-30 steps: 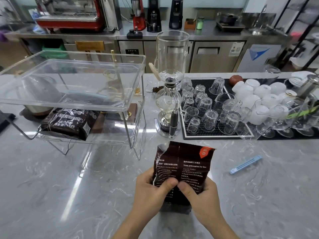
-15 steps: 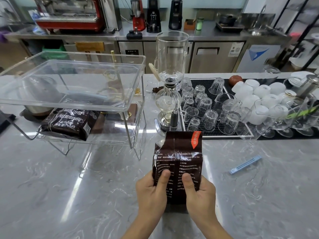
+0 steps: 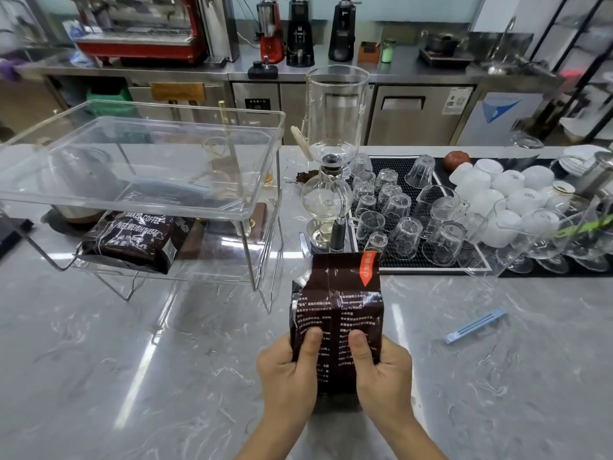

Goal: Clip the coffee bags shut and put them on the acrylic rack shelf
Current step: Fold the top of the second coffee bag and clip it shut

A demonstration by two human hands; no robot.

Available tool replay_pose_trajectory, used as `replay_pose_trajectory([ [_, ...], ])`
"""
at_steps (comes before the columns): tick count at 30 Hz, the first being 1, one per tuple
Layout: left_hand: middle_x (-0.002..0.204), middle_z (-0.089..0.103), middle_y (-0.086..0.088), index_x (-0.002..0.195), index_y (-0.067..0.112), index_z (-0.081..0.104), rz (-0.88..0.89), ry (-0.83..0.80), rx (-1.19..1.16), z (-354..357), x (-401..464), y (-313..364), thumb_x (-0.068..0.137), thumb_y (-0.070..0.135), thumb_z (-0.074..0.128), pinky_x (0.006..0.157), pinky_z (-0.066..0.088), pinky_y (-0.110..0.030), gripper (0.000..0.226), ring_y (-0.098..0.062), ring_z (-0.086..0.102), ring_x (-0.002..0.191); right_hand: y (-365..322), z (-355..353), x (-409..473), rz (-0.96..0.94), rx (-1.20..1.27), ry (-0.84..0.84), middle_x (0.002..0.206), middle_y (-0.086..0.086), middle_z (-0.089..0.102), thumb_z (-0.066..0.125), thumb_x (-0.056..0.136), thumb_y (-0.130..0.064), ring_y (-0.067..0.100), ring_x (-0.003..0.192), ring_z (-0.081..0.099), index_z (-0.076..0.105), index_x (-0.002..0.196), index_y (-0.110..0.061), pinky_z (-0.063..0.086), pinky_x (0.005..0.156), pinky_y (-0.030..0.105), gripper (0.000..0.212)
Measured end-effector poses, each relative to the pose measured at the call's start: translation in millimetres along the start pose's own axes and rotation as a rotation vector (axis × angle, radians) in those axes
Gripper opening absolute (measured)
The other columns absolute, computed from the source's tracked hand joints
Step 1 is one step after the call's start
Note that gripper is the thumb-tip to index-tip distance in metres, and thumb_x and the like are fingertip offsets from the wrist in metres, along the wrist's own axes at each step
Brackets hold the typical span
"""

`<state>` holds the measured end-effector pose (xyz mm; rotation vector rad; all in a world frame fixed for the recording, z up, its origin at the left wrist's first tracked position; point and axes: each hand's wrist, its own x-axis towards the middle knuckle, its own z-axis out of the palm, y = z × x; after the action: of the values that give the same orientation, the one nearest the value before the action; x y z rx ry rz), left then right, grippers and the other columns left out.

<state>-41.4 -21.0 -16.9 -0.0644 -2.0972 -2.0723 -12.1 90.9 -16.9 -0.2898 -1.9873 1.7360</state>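
Coffee bag (image 3: 335, 313) upright on tabletop (image 3: 132, 376), long axis vertical | left hand (image 3: 288, 370) and right hand (image 3: 384, 373) each grip its lower sides, thumbs in front | blue clip (image 3: 476, 326) lies right, nearer right hand | acrylic rack (image 3: 262, 207) far-left, one bag (image 3: 132, 240) shelved.

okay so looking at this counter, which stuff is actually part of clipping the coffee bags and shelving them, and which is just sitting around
Part of the job:
coffee bag gripped by left hand and right hand
blue clip on the counter
acrylic rack
second coffee bag on its lower shelf

Just lying about:
siphon brewer
upturned glasses
white cups
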Motion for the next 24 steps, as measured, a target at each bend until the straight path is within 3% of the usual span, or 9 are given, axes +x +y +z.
replay_pose_trajectory([
  [3,0.064,0.074,0.004,0.065,0.024,0.070,-0.077,-0.040,-0.023,-3,-2,3,0.071,0.048,0.064,0.051,0.052,-0.019,0.025,0.000,0.064,0.054,-4,-4,1,0.042,0.013,-0.035,0.068,-0.016,0.074,0.060,0.073,-0.067,0.000,0.063,0.069,0.072,0.071,-0.035,0.050,0.055,0.009,0.035],
  [5,0.070,0.076,0.002,0.071,0.028,0.073,-0.096,-0.072,-0.030,-8,-1,9,0.069,0.047,0.066,0.057,0.055,-0.021,0.020,-0.004,0.069,0.062,-8,-7,2,0.059,0.013,-0.066,0.077,-0.011,0.077,0.066,0.075,-0.053,0.004,0.071,0.071,0.073,0.078,-0.035,0.053,0.061,0.014,0.019],
  [7,0.077,0.076,0.001,0.079,0.027,0.073,-0.081,-0.095,-0.030,-12,1,16,0.070,0.043,0.068,0.065,0.055,-0.021,0.019,-0.009,0.070,0.070,-11,-13,5,0.057,0.030,-0.096,0.085,-0.002,0.077,0.068,0.078,-0.032,0.013,0.079,0.072,0.073,0.085,-0.031,0.057,0.069,0.025,0.009],
  [10,0.081,0.076,0.002,0.083,0.027,0.073,-0.067,-0.082,-0.068,-19,6,24,0.069,0.036,0.070,0.070,0.054,-0.018,0.018,-0.009,0.069,0.074,-16,-19,10,0.051,0.080,-0.101,0.086,0.009,0.076,0.070,0.074,-0.031,0.028,0.081,0.071,0.071,0.088,-0.021,0.058,0.074,0.042,0.017],
  [13,0.084,0.078,-0.002,0.086,0.025,0.076,-0.053,-0.060,-0.114,-25,9,31,0.068,0.031,0.074,0.074,0.056,-0.022,0.019,-0.016,0.071,0.079,-21,-24,15,0.052,0.144,-0.079,0.085,0.011,0.076,0.073,0.073,-0.030,0.023,0.077,0.070,0.071,0.087,-0.017,0.056,0.072,0.031,0.020],
  [16,0.077,0.079,-0.004,0.077,0.023,0.079,-0.059,-0.024,-0.107,-28,12,35,0.063,0.012,0.086,0.069,0.057,-0.021,0.019,-0.015,0.073,0.073,-27,-25,17,0.037,0.132,-0.054,0.077,0.006,0.077,0.080,0.065,-0.045,0.016,0.068,0.069,0.073,0.079,-0.020,0.056,0.066,0.023,0.030],
  [19,0.067,0.078,-0.001,0.068,0.022,0.079,-0.080,-0.005,-0.082,-29,13,38,0.066,-0.007,0.078,0.064,0.056,-0.019,0.029,-0.010,0.071,0.063,-28,-26,16,0.033,0.110,0.003,0.066,0.002,0.075,0.079,0.060,-0.055,0.012,0.060,0.067,0.072,0.067,-0.022,0.056,0.062,0.026,0.035],
  [24,0.065,0.077,-0.002,0.067,0.018,0.079,-0.067,0.006,-0.171,-30,12,48,0.058,0.010,0.075,0.061,0.056,-0.017,0.013,-0.010,0.071,0.062,-35,-31,15,-0.006,0.151,0.006,0.068,0.000,0.076,0.080,0.056,-0.059,0.015,0.063,0.070,0.074,0.068,-0.023,0.058,0.063,0.023,0.039],
])
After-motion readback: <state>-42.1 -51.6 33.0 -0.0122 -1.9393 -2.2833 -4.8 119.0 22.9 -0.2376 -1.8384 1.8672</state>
